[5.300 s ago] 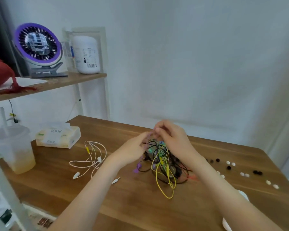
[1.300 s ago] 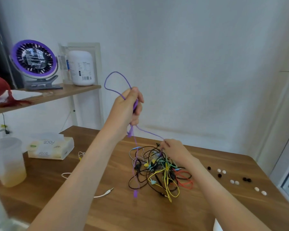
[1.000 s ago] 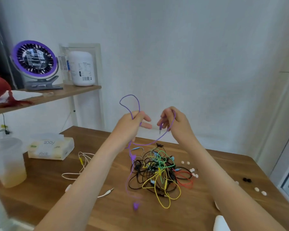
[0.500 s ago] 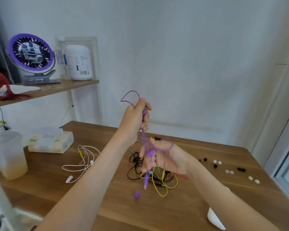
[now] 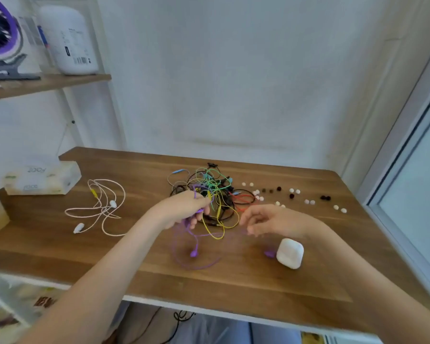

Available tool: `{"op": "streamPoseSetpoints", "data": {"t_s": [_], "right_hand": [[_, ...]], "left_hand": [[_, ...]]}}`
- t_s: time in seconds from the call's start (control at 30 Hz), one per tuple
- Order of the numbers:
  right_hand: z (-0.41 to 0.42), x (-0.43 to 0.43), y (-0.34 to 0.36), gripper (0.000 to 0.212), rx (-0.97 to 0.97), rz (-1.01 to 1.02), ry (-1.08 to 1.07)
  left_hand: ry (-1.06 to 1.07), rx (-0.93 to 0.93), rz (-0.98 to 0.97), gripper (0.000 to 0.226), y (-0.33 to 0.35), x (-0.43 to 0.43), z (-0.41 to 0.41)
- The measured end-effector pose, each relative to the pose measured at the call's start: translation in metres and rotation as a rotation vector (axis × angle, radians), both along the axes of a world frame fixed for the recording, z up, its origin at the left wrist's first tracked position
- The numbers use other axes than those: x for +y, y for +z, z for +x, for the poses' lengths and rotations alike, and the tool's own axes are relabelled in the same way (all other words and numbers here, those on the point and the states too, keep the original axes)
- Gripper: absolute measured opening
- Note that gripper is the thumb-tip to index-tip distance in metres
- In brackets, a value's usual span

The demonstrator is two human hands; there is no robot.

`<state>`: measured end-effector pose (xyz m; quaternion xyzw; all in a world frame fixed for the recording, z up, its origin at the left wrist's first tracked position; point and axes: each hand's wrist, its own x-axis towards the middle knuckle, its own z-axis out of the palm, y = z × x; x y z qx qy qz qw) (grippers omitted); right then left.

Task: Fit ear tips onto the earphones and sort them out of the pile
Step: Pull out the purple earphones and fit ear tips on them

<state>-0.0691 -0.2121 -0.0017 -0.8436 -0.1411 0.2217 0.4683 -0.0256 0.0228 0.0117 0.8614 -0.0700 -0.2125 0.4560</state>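
A tangled pile of coloured earphones (image 5: pixel 214 194) lies mid-table. My left hand (image 5: pixel 181 211) grips the cord of the purple earphones (image 5: pixel 196 259) just in front of the pile; one purple bud hangs below it and the cord loops over the wood. My right hand (image 5: pixel 268 220) hovers to the right with fingers curled, pinching the blurred purple cord that stretches between both hands. Another purple bud (image 5: pixel 269 253) lies beside the white case. Several white and black ear tips (image 5: pixel 293 194) are scattered to the right of the pile.
A white earphone set (image 5: pixel 99 207) lies apart at the left. A white charging case (image 5: pixel 289 253) sits near my right wrist. A tissue box (image 5: pixel 42 181) stands at the far left, a shelf (image 5: pixel 47 83) above it, and a window frame (image 5: pixel 407 170) at the right.
Both hands have dropped from chest height down to the table. The purple earphones are out of the pile and now lie partly on the wood in front of it.
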Motion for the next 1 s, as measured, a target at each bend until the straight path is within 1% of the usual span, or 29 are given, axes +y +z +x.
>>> {"op": "streamPoseSetpoints", "data": {"t_s": [0.07,0.1,0.17,0.2,0.23,0.3,0.33,0.4,0.43,0.47,0.53,0.63,0.7,0.77,0.83,0.9,0.97,1.0], "right_hand": [[-0.005,-0.007,-0.007,0.022,-0.046,-0.143,-0.025],[-0.008,-0.009,-0.008,0.026,-0.058,-0.217,-0.04],[-0.014,-0.012,-0.009,0.041,-0.129,-0.447,-0.035],[-0.018,-0.011,-0.008,0.048,-0.186,-0.581,-0.02],[-0.021,-0.009,-0.008,0.05,-0.237,-0.681,-0.011],[-0.023,-0.007,-0.01,0.043,-0.283,-0.759,0.002],[-0.024,-0.006,-0.012,0.037,-0.269,-0.76,0.012],[-0.024,-0.006,-0.015,0.024,-0.204,-0.72,0.029],[-0.024,-0.006,-0.016,0.017,-0.185,-0.692,0.037],[-0.023,-0.005,-0.017,0.011,-0.189,-0.674,0.042],[-0.022,-0.004,-0.018,0.005,-0.244,-0.67,0.047],[-0.021,0.001,-0.017,0.019,-0.354,-0.57,0.014],[-0.019,0.005,-0.015,0.021,-0.408,-0.484,-0.017],[-0.015,0.006,-0.015,0.015,-0.422,-0.412,-0.028],[-0.013,0.006,-0.014,0.011,-0.39,-0.36,-0.022],[-0.012,0.007,-0.014,0.01,-0.367,-0.347,-0.007],[-0.011,0.011,-0.015,0.008,-0.343,-0.328,-0.007],[-0.011,0.014,-0.015,0.007,-0.333,-0.311,-0.01]], "left_hand": [[-0.014,-0.039,0.045,0.03,-0.009,-0.003,-0.002],[-0.013,-0.09,0.095,0.028,-0.012,-0.004,-0.003],[-0.017,-0.235,0.266,0.026,-0.015,-0.006,-0.004],[-0.014,-0.291,0.35,0.03,-0.015,-0.007,-0.005],[-0.021,-0.324,0.407,0.036,-0.015,-0.007,-0.005],[-0.04,-0.363,0.461,0.051,-0.017,-0.009,-0.005],[-0.031,-0.391,0.474,0.057,-0.017,-0.011,-0.005],[0.069,-0.472,0.432,0.076,-0.016,-0.014,-0.008],[0.131,-0.524,0.388,0.081,-0.015,-0.015,-0.009],[0.173,-0.563,0.358,0.082,-0.014,-0.016,-0.01],[0.169,-0.542,0.337,0.073,-0.01,-0.019,-0.014],[0.068,-0.475,0.36,0.048,-0.01,-0.014,-0.019],[0.025,-0.554,0.387,0.034,-0.012,-0.009,-0.023],[-0.004,-0.724,0.392,0.026,-0.014,-0.004,-0.025],[-0.046,-0.982,0.427,0.028,-0.014,-0.002,-0.027],[-0.056,-1.224,0.508,0.041,-0.018,0.0,-0.028],[0.033,-1.39,0.598,0.053,-0.025,0.003,-0.027],[0.058,-1.458,0.613,0.054,-0.028,0.004,-0.026]]}}
